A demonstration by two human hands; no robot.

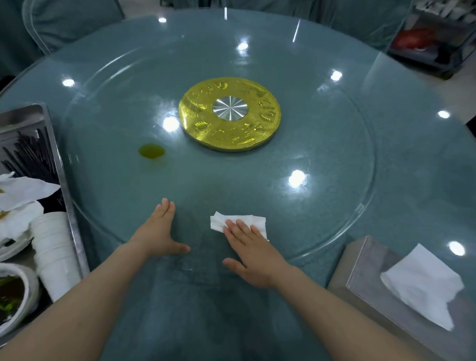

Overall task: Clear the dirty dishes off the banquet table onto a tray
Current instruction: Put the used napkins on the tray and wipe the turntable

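Since dishes already sit on tray [67, 186], left of gold hub [229, 114]; right hand [254, 256] flat, pressing napkin [241, 223]; left hand [159, 233] flat, holding nothing; bowl [11, 296] fragile, probably greasy, take by rim; stacked cups [54, 254] light.

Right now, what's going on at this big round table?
A person is wiping the glass turntable. The right hand presses a white napkin flat near its front edge, while the left hand rests open on the glass beside it. A yellow-green spill sits farther in. The dirty dishes already lie in the metal tray at the left: a stack of cups, chopsticks, a bowl.
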